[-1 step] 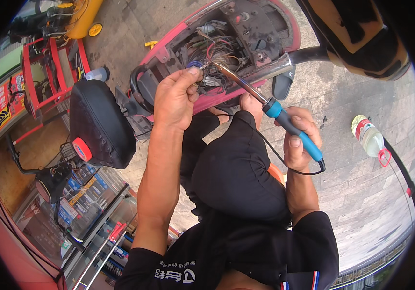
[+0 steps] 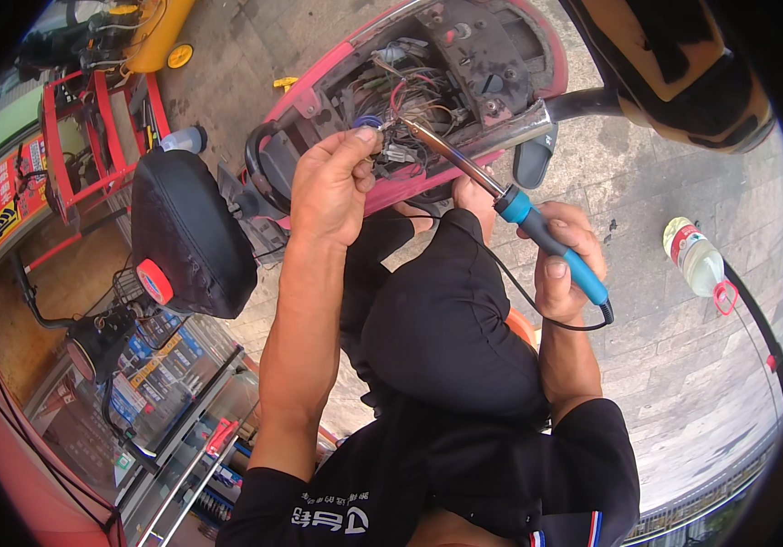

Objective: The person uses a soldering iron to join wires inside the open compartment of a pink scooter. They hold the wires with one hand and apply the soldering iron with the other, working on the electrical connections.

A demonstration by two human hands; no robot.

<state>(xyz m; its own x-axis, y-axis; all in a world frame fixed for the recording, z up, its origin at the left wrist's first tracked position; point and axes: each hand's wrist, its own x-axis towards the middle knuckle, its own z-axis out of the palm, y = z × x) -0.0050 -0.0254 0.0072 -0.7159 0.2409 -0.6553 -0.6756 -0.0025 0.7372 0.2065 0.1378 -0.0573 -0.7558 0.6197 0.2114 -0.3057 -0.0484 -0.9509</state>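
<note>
My right hand [image 2: 569, 260] is closed around the blue and grey handle of a soldering iron [image 2: 537, 226]. Its metal shaft slants up and left, and the tip is among the wires [image 2: 419, 96] in the open body of a pink scooter [image 2: 382, 196]. Just left of the tip, my left hand [image 2: 335, 178] is closed, with thumb and forefinger pinched together. What the pinch holds is too small to make out. A small round blue thing [image 2: 368, 120] shows just beyond those fingertips. The iron's black cord [image 2: 510, 278] loops below the handle.
A black padded seat [image 2: 191, 232] stands to the left, near a red metal frame [image 2: 100, 150]. At the right, a clear plastic bottle [image 2: 700, 264] is on the paving. A dark sandal [image 2: 534, 160] lies beyond the scooter body. Another vehicle's part [image 2: 674, 73] juts in at top right.
</note>
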